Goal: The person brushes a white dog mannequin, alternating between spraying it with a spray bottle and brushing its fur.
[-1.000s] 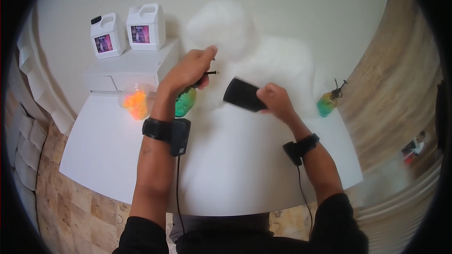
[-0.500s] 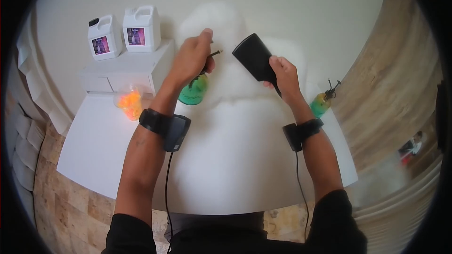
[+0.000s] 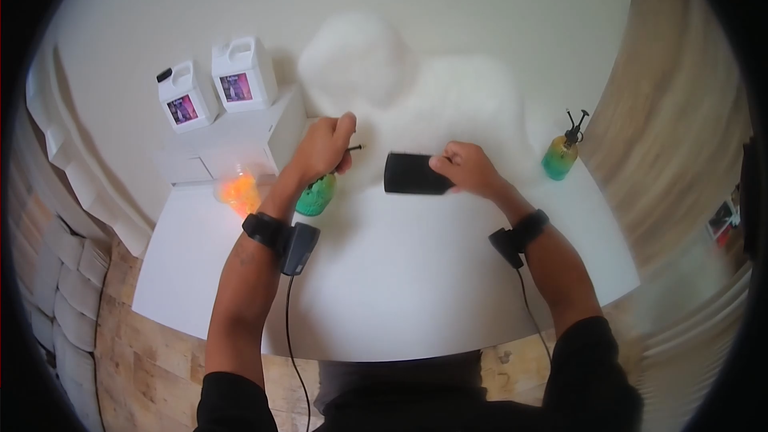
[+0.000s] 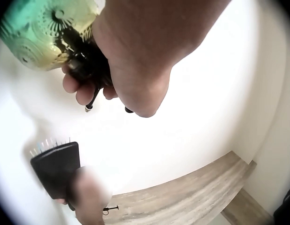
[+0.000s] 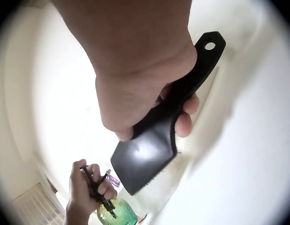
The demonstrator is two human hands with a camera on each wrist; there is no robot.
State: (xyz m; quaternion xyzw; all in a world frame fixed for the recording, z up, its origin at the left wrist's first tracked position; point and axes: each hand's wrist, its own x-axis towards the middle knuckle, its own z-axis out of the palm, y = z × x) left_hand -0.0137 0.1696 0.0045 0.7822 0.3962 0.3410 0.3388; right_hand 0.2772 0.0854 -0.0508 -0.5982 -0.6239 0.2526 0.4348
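Note:
My left hand (image 3: 324, 148) grips the black pump top of a green-and-yellow embossed spray bottle (image 3: 318, 195), its thin nozzle pointing right. In my right hand (image 3: 468, 170) is a black paddle hairbrush (image 3: 414, 174), held by the handle with its smooth back toward me. The left wrist view shows the brush's thin bristles (image 4: 49, 144) on the far side. Behind both hands lies a white fluffy mass, with a rounded lump (image 3: 356, 60) at the back left and a broader furry part (image 3: 472, 100) to the right. The brush is at its near edge.
A second green-and-yellow spray bottle (image 3: 561, 158) stands at the right of the white table (image 3: 400, 296). Leftward are a clear cup of bright orange bits (image 3: 239, 192) and a small white drawer unit (image 3: 232, 140) bearing two white jugs (image 3: 243, 76). Cables hang from both wrists.
The brush went up over the white fluff, then came back down toward me, its head now level and pointing left. My left hand keeps hold of the spray bottle.

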